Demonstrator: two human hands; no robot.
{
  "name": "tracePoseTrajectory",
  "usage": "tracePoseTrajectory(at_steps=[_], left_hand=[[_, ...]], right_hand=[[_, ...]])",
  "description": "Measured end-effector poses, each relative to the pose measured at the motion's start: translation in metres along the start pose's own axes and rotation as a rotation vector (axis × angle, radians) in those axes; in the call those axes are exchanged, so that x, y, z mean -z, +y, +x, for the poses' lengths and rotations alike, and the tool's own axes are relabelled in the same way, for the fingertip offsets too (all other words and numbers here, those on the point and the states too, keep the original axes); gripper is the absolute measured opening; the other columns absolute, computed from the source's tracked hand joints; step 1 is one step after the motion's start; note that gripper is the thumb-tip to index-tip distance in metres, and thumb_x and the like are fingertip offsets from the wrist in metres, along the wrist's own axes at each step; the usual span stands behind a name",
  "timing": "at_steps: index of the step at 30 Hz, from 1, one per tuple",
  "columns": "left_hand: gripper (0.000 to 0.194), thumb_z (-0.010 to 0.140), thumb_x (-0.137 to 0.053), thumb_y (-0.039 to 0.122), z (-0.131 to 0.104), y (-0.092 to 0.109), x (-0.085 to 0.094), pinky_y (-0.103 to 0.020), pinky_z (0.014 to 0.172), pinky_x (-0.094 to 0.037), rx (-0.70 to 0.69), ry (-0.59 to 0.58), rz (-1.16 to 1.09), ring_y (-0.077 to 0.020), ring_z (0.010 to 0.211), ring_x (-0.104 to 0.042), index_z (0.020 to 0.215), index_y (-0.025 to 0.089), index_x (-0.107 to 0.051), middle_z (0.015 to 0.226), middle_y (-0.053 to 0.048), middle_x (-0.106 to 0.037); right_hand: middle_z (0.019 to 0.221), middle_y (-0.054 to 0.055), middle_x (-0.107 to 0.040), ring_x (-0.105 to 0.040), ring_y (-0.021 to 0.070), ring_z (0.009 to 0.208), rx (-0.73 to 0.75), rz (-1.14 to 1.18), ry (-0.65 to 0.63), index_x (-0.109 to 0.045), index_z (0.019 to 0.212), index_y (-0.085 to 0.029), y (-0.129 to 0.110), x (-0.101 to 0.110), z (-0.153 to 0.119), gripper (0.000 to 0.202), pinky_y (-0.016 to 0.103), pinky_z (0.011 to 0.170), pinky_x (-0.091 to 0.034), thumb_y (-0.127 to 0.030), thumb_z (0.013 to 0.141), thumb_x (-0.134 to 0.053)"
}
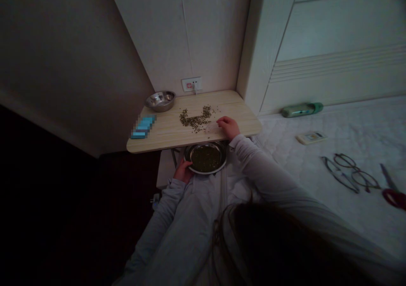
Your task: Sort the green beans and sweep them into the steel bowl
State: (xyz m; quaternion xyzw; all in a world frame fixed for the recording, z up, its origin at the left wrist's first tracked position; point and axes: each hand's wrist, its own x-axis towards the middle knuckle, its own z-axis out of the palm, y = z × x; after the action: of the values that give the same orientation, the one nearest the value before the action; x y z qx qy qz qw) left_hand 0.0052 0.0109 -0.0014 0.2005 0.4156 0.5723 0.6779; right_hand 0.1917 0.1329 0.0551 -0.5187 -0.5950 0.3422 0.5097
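Observation:
A metal bowl (207, 172) rests at my lap, just under the table's front edge, with many small greenish beans or seeds (206, 157) inside. My left hand (183, 171) grips its left rim, thumb on top. Above the tabletop my right hand (229, 128) is closed with its fingertips pinched together; what they hold, if anything, is too small to tell. Beside those fingertips lies a faint pale patch, possibly thin clear plastic. Scattered small dark-green beans or seeds (195, 121) spread over the wooden table (171, 138), left of my right hand.
An upright metal bowl (161, 101) stands at the table's back left, a phone (144, 127) in front of it. A wall socket (192, 84) has a plug in it. On the quilted bed lie a green bottle (301, 109), a small pale packet (311, 137), glasses (357, 171) and red-handled scissors (394, 198).

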Motion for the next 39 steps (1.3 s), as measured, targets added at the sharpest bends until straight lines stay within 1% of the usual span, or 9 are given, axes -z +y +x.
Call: tracePoseTrajectory(at_steps=[9, 16, 25, 33, 39], left_hand=[[0.045, 0.055, -0.048, 0.006, 0.0002, 0.0003, 0.0005, -0.032, 0.067, -0.043, -0.007, -0.024, 0.004, -0.0152, 0.075, -0.054, 0.096, 0.025, -0.047, 0.071, 0.003, -0.059], [0.045, 0.056, -0.048, 0.007, -0.003, 0.0009, -0.0017, -0.032, 0.068, -0.043, -0.013, -0.006, 0.015, -0.0164, 0.077, -0.054, 0.097, 0.025, -0.047, 0.076, 0.002, -0.059], [0.049, 0.054, -0.049, 0.007, 0.0001, 0.0012, 0.0002, -0.034, 0.068, -0.043, 0.022, 0.012, 0.009, -0.0168, 0.076, -0.054, 0.099, 0.026, -0.046, 0.074, 0.002, -0.059], [0.048, 0.056, -0.049, 0.007, 0.0015, -0.0006, 0.0027, -0.033, 0.068, -0.043, 0.005, -0.027, 0.002, -0.0162, 0.076, -0.054, 0.099, 0.027, -0.046, 0.074, 0.002, -0.06], [0.046, 0.056, -0.049, 0.008, 0.0037, -0.0003, 0.0033, -0.032, 0.068, -0.043, 0.032, 0.013, 0.011, -0.0165, 0.077, -0.054, 0.098, 0.026, -0.047, 0.076, 0.002, -0.06]], right_hand=[[0.052, -0.004, -0.048, -0.042, 0.0077, 0.054, 0.013, 0.033, 0.006, -0.053, 0.06, -0.015, 0.0028, -0.0012, 0.0024, 0.016, 0.022, 0.057, -0.034, -0.028, 0.056, -0.044], [0.053, -0.004, -0.048, -0.042, 0.0077, 0.054, 0.007, 0.028, 0.004, -0.053, 0.061, -0.016, 0.0035, -0.0011, 0.0026, 0.017, 0.023, 0.058, -0.034, -0.029, 0.057, -0.044], [0.053, -0.004, -0.049, -0.042, 0.0083, 0.055, 0.005, 0.003, 0.003, -0.054, 0.061, -0.016, 0.0002, 0.0, 0.0007, 0.018, 0.023, 0.058, -0.034, -0.031, 0.057, -0.044], [0.055, -0.004, -0.049, -0.043, 0.0084, 0.057, 0.014, 0.001, 0.004, -0.053, 0.061, -0.016, 0.0023, -0.0003, 0.0018, 0.017, 0.024, 0.061, -0.035, -0.029, 0.056, -0.044], [0.054, -0.004, -0.049, -0.043, 0.0087, 0.057, 0.012, 0.023, -0.003, -0.054, 0.062, -0.016, 0.0048, -0.0011, 0.003, 0.017, 0.024, 0.062, -0.035, -0.028, 0.056, -0.043]])
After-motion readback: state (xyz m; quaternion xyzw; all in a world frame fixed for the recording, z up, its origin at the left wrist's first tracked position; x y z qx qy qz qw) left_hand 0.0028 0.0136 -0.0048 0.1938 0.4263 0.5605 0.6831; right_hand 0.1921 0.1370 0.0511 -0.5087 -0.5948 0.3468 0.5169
